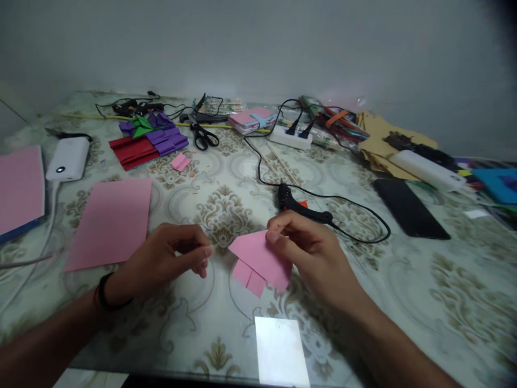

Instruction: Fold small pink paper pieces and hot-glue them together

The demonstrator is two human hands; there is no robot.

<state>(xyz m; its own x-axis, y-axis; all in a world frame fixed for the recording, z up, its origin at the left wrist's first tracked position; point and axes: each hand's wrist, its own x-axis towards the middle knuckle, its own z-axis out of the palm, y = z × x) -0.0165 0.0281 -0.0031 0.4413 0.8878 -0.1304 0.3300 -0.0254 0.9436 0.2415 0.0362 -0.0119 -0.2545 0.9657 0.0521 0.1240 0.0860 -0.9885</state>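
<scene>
My right hand [311, 253] pinches a folded pink paper piece [262, 256] between thumb and fingers, above the patterned tablecloth. A wide flap with slanted corners forms its upper part, and a smaller creased strip shows below. Just left of the paper, my left hand [169, 253] is closed, thumb against the curled fingers, with nothing visible in it and apart from the paper. Beyond my right hand lies a black hot glue gun [301, 207] with its cord. A flat pink sheet [115, 221] rests beside my left forearm.
Black scissors [203, 136], folded purple paper [169, 137], red paper [131, 152] and a small pink piece [180, 161] lie further back. A white power strip [291, 137] stands near wooden sticks [281, 163]. A black phone [411, 209] is at right, a white power bank [68, 158] at left.
</scene>
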